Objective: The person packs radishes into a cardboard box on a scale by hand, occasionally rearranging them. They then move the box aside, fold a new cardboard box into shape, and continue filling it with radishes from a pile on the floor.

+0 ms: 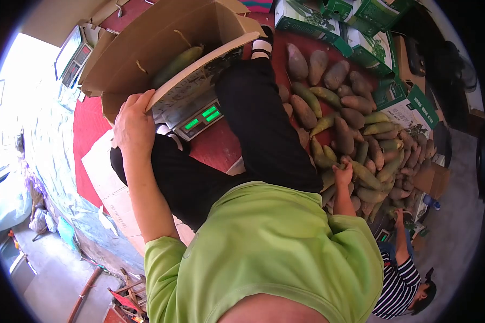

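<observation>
My left hand (134, 123) grips the near rim of an open cardboard box (161, 97), its fingers bent over the edge. Inside the box lies one long green gourd-like vegetable (179, 65). The box rests on a digital scale (203, 119) with lit green digits. On the right, my right hand (343, 173) is in a large pile, its fingers curled round the end of a long green gourd-like vegetable (365, 175). Brown, elongated vegetables (344, 135) and more green ones lie around that hand.
Green printed cartons (361, 46) stand behind the pile. A second scale (74, 58) is at the far left. Red cloth (218, 148) lies under the scale, between my legs. A person in a striped top (401, 285) works at lower right, one hand (399, 216) near the pile.
</observation>
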`<act>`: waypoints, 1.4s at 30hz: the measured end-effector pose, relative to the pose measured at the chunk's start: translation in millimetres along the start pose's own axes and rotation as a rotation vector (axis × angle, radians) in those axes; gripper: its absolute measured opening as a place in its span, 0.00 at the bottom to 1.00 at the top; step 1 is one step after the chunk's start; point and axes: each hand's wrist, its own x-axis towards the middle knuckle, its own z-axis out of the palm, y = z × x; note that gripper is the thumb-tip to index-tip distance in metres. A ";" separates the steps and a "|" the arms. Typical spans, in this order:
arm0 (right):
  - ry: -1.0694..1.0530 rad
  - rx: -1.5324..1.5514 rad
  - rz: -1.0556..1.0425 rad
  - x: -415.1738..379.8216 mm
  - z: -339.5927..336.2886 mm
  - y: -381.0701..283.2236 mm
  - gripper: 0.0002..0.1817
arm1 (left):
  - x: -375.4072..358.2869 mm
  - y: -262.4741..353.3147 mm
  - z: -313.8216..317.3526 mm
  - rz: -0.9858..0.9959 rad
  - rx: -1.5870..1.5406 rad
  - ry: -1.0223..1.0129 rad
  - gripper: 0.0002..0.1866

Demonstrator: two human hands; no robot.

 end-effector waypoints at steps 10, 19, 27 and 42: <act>0.090 0.196 -0.513 4.7 -67.5 -149.6 0.28 | -1.1 -4.2 -0.6 0.023 0.004 -0.018 0.21; 0.210 0.919 -0.912 -16.2 -165.5 -361.3 0.25 | -1.5 -4.7 -0.9 0.032 0.000 -0.015 0.22; -0.332 1.430 -1.051 -84.6 -163.4 -492.1 0.22 | -2.7 -1.8 -3.8 0.021 -0.028 -0.027 0.24; -0.087 0.689 -0.650 -2.1 20.6 -283.0 0.16 | -1.8 2.6 1.6 0.021 -0.020 -0.074 0.21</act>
